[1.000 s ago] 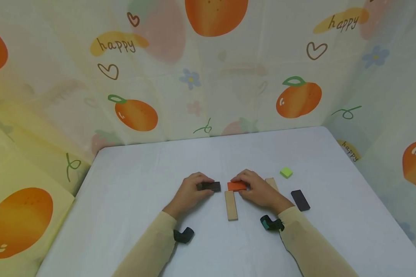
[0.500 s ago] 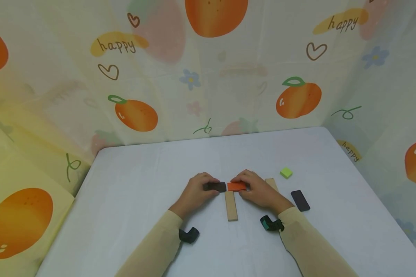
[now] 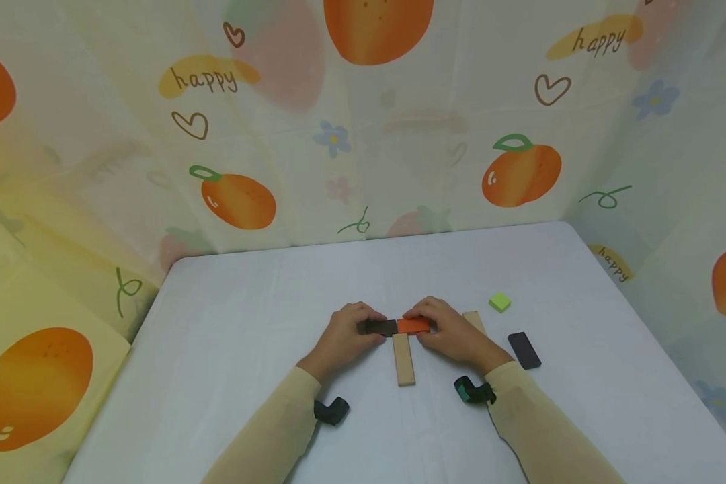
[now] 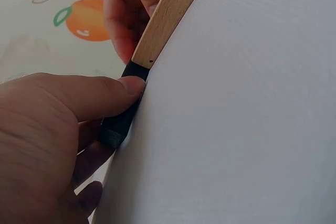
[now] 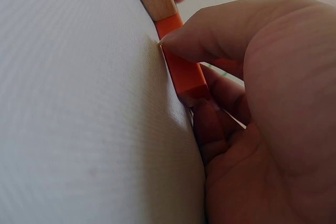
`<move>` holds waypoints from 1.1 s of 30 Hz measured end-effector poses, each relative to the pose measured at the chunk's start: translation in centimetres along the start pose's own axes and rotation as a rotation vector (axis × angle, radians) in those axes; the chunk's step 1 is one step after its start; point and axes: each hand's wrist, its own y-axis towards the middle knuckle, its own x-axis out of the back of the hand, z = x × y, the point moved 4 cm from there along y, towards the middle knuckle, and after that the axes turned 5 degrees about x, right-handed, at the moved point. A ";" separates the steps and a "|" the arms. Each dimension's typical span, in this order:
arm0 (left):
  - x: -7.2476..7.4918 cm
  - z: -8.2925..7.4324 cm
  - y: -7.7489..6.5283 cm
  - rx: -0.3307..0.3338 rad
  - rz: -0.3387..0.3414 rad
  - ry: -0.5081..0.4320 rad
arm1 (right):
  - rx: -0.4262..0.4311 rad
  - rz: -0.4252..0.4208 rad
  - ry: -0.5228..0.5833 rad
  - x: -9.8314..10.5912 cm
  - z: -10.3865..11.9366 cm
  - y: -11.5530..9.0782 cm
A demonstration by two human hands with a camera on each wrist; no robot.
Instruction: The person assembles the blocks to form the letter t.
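Note:
In the head view my left hand (image 3: 345, 336) pinches a black block (image 3: 382, 327) between thumb and fingers, its left end partly covered. My right hand (image 3: 454, 333) pinches an orange block (image 3: 413, 326) in the same way. The two blocks lie flat in a row with their ends meeting. Below that joint, a plain wooden block (image 3: 403, 359) points toward me, its far end against the row. Seen from the left wrist, my thumb presses the side of the black block (image 4: 126, 100). The right wrist view shows my thumb on the orange block (image 5: 184, 66).
A second wooden block (image 3: 474, 320) lies partly hidden behind my right hand. Farther right are a dark block (image 3: 524, 350) and a small lime-green block (image 3: 499, 301). All rest on the white table (image 3: 248, 302), with a printed curtain (image 3: 369, 134) behind it.
My left hand has slid the black block to the right, closing the gap to the orange block. My right hand and the orange block have stayed in place.

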 end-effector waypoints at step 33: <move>-0.4 -3.5 -2.0 -0.120 0.021 0.205 | 0.019 0.010 -0.021 0.0 0.3 0.1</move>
